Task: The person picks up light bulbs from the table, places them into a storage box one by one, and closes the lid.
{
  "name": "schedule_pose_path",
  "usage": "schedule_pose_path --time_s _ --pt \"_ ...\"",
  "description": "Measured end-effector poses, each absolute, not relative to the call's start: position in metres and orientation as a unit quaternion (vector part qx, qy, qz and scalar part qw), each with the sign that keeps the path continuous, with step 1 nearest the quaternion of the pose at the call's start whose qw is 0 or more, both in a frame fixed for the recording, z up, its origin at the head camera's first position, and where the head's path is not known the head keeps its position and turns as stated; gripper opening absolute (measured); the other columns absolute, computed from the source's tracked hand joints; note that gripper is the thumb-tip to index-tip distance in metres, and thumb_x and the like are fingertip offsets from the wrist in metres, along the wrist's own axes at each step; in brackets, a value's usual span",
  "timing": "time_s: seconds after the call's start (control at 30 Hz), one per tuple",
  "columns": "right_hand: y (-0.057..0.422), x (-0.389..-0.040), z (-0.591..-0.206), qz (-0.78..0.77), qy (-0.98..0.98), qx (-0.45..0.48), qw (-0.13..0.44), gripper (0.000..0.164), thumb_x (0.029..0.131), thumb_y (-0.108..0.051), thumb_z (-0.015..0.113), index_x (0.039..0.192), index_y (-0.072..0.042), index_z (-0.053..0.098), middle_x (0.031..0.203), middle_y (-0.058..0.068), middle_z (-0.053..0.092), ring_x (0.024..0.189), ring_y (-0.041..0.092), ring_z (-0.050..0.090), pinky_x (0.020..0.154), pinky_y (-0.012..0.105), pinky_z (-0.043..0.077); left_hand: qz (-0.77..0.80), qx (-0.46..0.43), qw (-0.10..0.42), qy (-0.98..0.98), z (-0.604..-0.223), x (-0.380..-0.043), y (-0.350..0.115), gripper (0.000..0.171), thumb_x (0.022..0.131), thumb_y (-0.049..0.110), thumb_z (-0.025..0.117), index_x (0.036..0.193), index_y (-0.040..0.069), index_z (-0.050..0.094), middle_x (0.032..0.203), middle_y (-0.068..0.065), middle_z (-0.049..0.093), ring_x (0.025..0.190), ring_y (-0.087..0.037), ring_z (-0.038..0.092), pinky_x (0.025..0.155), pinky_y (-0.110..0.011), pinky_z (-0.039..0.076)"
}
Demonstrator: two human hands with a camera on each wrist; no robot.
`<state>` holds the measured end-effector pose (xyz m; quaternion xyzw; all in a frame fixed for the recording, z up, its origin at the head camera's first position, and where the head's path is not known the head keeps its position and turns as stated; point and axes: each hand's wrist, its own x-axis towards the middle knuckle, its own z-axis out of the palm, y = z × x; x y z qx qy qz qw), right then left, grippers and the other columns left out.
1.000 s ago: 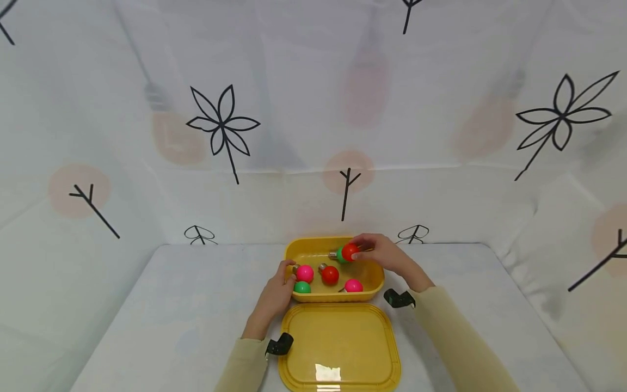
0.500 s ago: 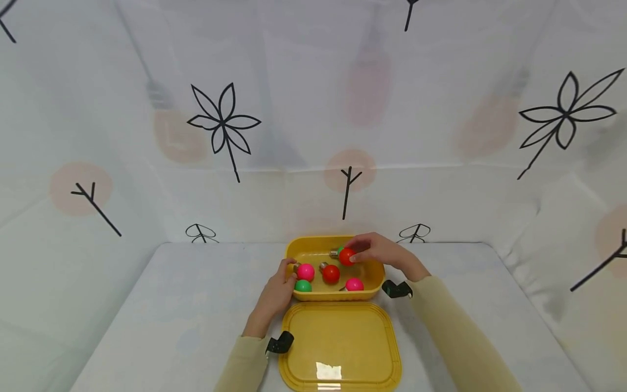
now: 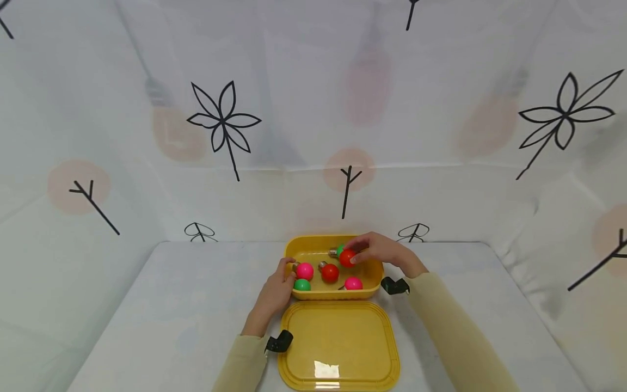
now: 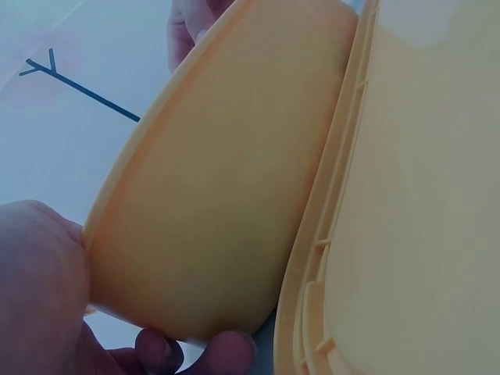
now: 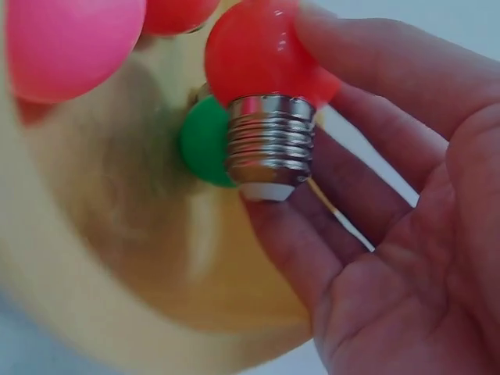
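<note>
My right hand pinches a small red light bulb by its round glass, over the far right part of a yellow plastic tub. The bulb's silver screw base points back toward the wrist. Partly hidden behind it is a green bulb in the tub. My left hand grips the tub at its left end, with fingers along the outside low down. Inside the tub lie another red bulb, two pink bulbs, one at the left, and a second green bulb.
A yellow lid lies flat on the white-covered table, right in front of the tub. Behind the table hangs a white cloth with plant drawings. Both wrists carry small black cameras, one at the left wrist.
The right hand and its red bulb have shifted slightly left and toward me, beside the green bulb. My left hand keeps its hold on the tub.
</note>
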<state>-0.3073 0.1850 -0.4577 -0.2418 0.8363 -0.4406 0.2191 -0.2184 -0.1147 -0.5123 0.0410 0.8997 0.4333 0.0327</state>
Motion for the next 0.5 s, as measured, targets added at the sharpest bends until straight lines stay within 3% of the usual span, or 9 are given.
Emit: schedule_pose_path --time_s 0.23,0.5 --pt "0.181 -0.310 -0.455 -0.405 0.851 -0.237 0.237 0.034 0.089 -0.019 0.073 0.120 -0.007 0.070 0.117 0.005 0.068 0.110 0.025 0.060 0.102 0.048 0.043 0.427 0.040 0.029 0.903 -0.514 -0.219 -0.115 0.034 0.105 0.022 0.045 0.139 0.018 0.043 0.102 -0.013 0.063 0.074 -0.024 0.054 0.064 -0.036 0.041" --pt "0.173 -0.313 -0.460 -0.406 0.837 -0.249 0.269 0.033 0.089 -0.017 0.073 0.120 -0.008 0.070 0.115 0.004 0.069 0.108 0.023 0.061 0.101 0.046 0.043 0.430 0.038 0.033 0.902 -0.514 -0.220 -0.115 0.034 0.105 0.022 0.044 0.139 0.019 0.043 0.094 -0.011 0.061 0.068 -0.023 0.052 0.061 -0.035 0.040"
